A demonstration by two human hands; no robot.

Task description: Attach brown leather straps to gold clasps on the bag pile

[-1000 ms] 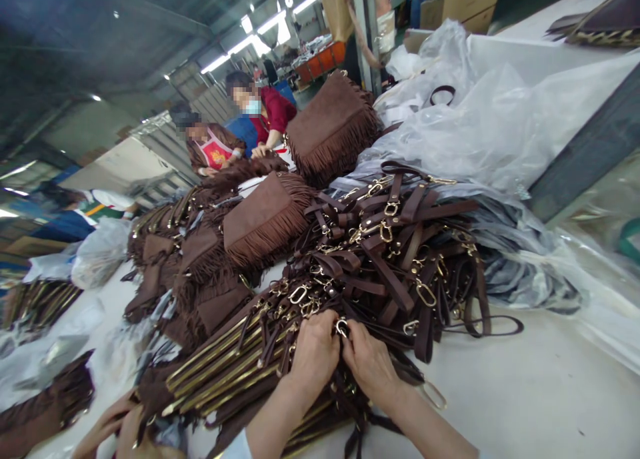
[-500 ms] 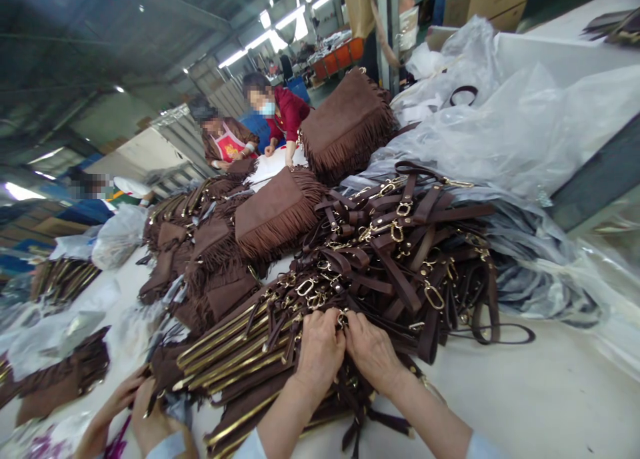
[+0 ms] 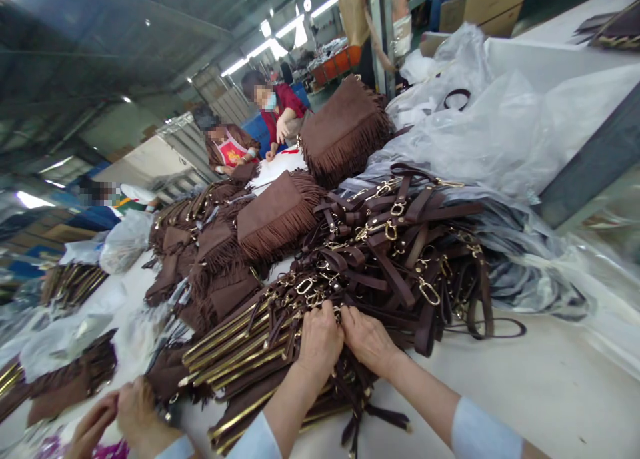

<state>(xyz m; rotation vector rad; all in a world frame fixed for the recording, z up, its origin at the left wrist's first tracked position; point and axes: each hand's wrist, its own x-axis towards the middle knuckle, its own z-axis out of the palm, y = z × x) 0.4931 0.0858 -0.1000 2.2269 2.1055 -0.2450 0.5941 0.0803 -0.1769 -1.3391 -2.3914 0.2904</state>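
Observation:
My left hand (image 3: pixel 321 336) and my right hand (image 3: pixel 367 339) meet side by side over a stack of brown pouches with gold zippers (image 3: pixel 235 359). Both have curled fingers, pinched at a small gold metal fitting (image 3: pixel 337 312) that mostly hides between the fingertips. Its exact kind I cannot make out. Just beyond my fingers lies a heap of dark brown wrist straps (image 3: pixel 393 269) with gold clasps. An oval gold clasp (image 3: pixel 304 286) shows near my left fingertips. Dark zipper-pull tassels (image 3: pixel 356 419) hang below my hands.
Brown fringed bags (image 3: pixel 275 212) are piled beyond the stack, a larger one (image 3: pixel 345 129) farther back. Clear plastic sheeting (image 3: pixel 475 139) covers the right side, near a metal post (image 3: pixel 590 172). A co-worker's hands (image 3: pixel 133 406) are at lower left. Two people stand across the table.
My hands stay together at the fitting, with my right hand shifted slightly and its fingertips a little apart from my left. The co-worker's hands at lower left moved. A person opposite lifted an arm.

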